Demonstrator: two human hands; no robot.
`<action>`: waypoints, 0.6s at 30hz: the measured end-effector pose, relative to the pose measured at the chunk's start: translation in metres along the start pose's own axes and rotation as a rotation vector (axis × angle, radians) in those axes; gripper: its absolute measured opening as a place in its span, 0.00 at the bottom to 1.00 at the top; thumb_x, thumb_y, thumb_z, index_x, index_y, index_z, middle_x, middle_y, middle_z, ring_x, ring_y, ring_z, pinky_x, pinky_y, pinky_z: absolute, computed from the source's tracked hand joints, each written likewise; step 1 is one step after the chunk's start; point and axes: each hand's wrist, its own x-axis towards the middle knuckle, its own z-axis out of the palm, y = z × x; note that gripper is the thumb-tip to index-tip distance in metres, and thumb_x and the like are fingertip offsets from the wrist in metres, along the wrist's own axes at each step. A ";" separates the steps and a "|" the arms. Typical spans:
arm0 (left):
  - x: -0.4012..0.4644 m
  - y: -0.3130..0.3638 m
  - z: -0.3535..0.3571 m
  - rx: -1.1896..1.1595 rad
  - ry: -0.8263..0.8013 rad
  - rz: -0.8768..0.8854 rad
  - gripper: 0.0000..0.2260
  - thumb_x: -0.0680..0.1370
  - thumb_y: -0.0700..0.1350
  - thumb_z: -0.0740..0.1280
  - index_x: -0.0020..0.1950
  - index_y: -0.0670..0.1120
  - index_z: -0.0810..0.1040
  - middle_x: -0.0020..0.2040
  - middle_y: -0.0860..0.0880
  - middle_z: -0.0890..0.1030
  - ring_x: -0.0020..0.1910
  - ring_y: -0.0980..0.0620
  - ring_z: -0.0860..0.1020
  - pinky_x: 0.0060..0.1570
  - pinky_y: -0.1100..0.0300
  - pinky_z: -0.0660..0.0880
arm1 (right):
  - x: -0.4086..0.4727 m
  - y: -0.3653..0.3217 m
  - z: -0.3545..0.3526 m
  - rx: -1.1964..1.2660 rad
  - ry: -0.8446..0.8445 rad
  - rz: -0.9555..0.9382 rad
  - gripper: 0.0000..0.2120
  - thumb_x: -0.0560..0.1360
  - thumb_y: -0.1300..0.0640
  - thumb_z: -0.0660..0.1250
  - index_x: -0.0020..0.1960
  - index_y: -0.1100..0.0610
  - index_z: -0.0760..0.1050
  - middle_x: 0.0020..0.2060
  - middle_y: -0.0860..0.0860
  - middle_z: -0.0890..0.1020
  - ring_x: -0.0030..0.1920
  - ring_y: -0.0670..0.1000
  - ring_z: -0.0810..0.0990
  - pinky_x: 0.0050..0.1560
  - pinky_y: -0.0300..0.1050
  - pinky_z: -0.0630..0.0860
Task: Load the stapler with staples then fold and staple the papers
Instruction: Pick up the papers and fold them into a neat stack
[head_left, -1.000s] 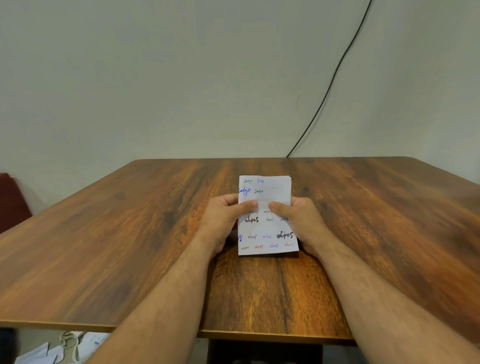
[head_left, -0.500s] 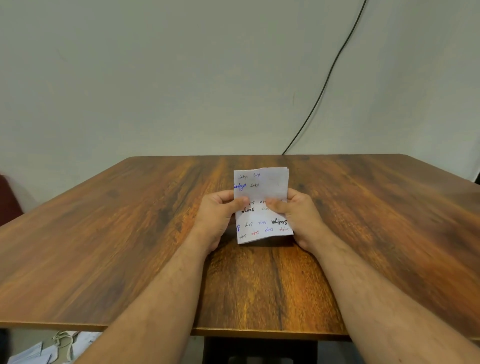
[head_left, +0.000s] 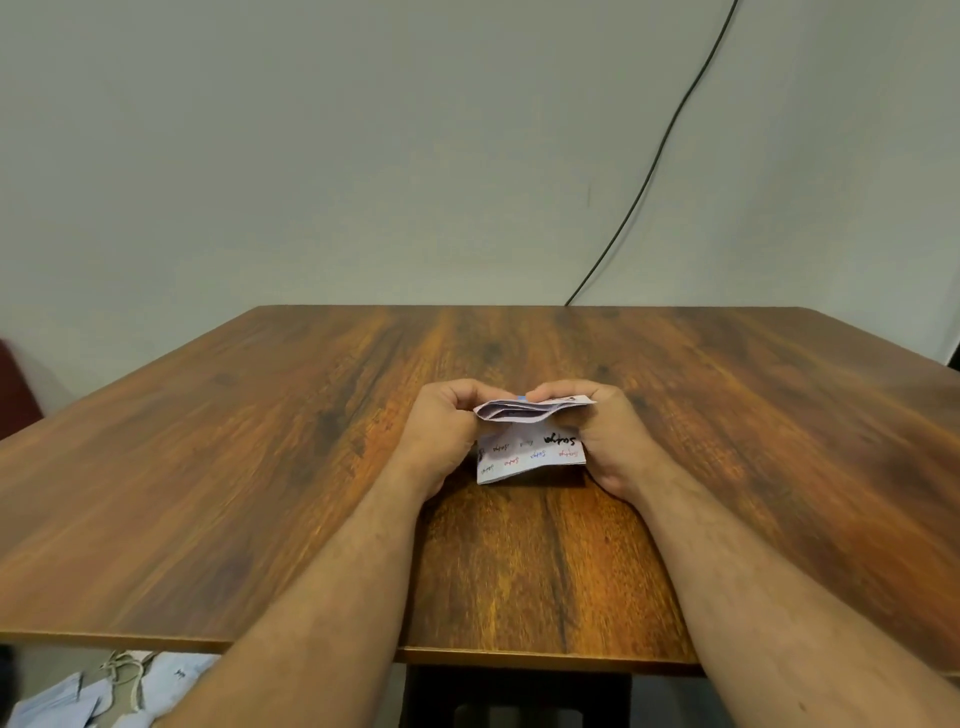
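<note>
Folding's halfway, no stapler in sight

Left hand (head_left: 441, 431) and right hand (head_left: 605, 426) both pinch the papers (head_left: 530, 447), far half bent over; stapling's left.

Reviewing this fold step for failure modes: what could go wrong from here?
1. The papers are bent over mid-air between the left hand and right hand, with loose layers gaping at the fold; they may slip out of line and crease crookedly.
2. No stapler shows on the table, so stapling likely means letting go, and the fold could spring open.
</note>
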 end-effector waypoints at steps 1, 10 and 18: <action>0.000 0.001 0.000 -0.019 -0.001 -0.002 0.07 0.74 0.32 0.72 0.49 0.41 0.86 0.42 0.47 0.87 0.40 0.53 0.84 0.33 0.59 0.79 | 0.000 -0.001 0.001 -0.020 0.001 0.000 0.08 0.73 0.73 0.67 0.45 0.65 0.84 0.42 0.60 0.86 0.41 0.57 0.84 0.39 0.44 0.80; 0.002 0.002 -0.015 -0.304 -0.127 -0.131 0.23 0.76 0.57 0.61 0.57 0.39 0.81 0.51 0.39 0.85 0.47 0.44 0.84 0.45 0.52 0.81 | -0.003 -0.001 0.000 -0.089 0.054 -0.021 0.12 0.75 0.71 0.68 0.40 0.59 0.86 0.43 0.58 0.88 0.42 0.58 0.87 0.40 0.48 0.83; 0.004 0.001 -0.013 -0.248 -0.091 -0.163 0.16 0.75 0.32 0.71 0.61 0.44 0.79 0.53 0.38 0.85 0.43 0.46 0.85 0.39 0.56 0.82 | -0.004 0.000 0.002 -0.130 0.009 -0.022 0.14 0.75 0.68 0.64 0.41 0.56 0.87 0.45 0.57 0.88 0.49 0.60 0.86 0.48 0.54 0.82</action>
